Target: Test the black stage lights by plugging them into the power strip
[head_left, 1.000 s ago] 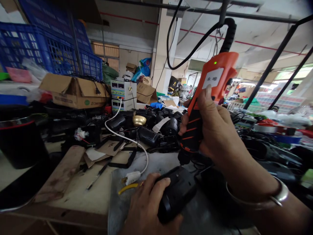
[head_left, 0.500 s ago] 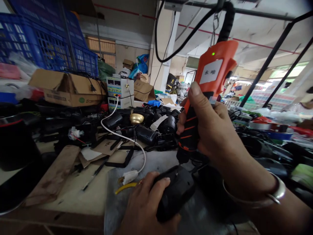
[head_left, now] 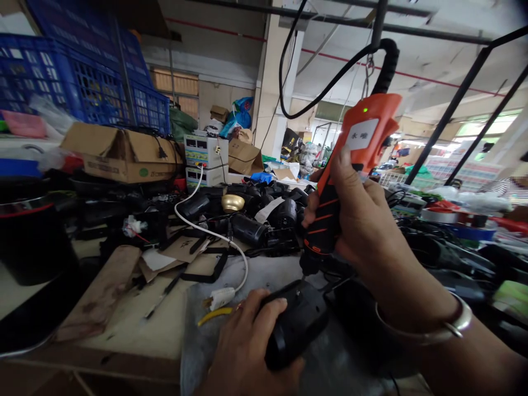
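My right hand (head_left: 358,214) is wrapped round an orange and black electric screwdriver (head_left: 324,212), held nearly upright with its green light lit. A cable runs from its top to a bar overhead. The driver's tip points down at the far edge of a black plastic housing (head_left: 295,324); whether it sits in a screw hole I cannot tell. My left hand (head_left: 247,341) grips that housing from the left, fingers over its top and thumb along the near side. Beneath lies a grey mat (head_left: 193,352). A white plug (head_left: 220,298) and a yellow strip (head_left: 212,316) lie beside my left hand.
Black plastic parts (head_left: 247,228) pile up behind the mat, with a gold bowl (head_left: 232,203) among them. Left are a wooden board (head_left: 101,291), a cardboard box (head_left: 127,157) and a blue crate (head_left: 94,82). A person in a striped top (head_left: 499,190) is far right.
The whole view has shifted slightly, so most things appear a little lower and to the right. Both hands keep their hold on the screwdriver and the housing.
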Tool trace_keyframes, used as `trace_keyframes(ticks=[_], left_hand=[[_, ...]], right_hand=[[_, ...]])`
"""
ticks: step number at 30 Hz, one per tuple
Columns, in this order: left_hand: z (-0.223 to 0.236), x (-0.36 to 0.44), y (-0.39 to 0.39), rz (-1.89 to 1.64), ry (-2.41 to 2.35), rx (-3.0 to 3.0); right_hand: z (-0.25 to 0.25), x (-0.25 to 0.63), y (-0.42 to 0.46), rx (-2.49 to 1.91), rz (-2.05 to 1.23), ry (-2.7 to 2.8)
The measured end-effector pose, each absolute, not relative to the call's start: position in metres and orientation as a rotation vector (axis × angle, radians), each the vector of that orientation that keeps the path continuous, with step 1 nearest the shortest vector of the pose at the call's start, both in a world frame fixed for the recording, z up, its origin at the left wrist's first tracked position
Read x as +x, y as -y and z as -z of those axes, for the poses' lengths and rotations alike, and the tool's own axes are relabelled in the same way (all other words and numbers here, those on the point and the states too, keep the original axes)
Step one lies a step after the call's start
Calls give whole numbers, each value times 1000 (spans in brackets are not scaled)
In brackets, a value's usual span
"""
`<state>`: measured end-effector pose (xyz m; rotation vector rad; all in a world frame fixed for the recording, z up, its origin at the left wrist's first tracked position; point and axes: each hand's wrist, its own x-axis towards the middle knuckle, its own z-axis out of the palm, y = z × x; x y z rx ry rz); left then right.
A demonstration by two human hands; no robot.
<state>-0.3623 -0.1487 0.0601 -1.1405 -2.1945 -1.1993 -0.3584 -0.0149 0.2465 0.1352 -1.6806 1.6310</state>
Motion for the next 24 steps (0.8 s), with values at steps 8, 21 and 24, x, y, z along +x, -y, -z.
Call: trace_keyframes(ticks=[8,21,24], left_hand=[[-63,-358,147,1268,2218,-1097],[-64,-357,147,1248,2196,-1079],[-63,-358,147,1247,2205,-1080]], right_hand=[[-248,-353,15,135,-1595,1685],[-248,-352,13,111,-1603,1664],[-248,-352,15,126,-1608,1695]])
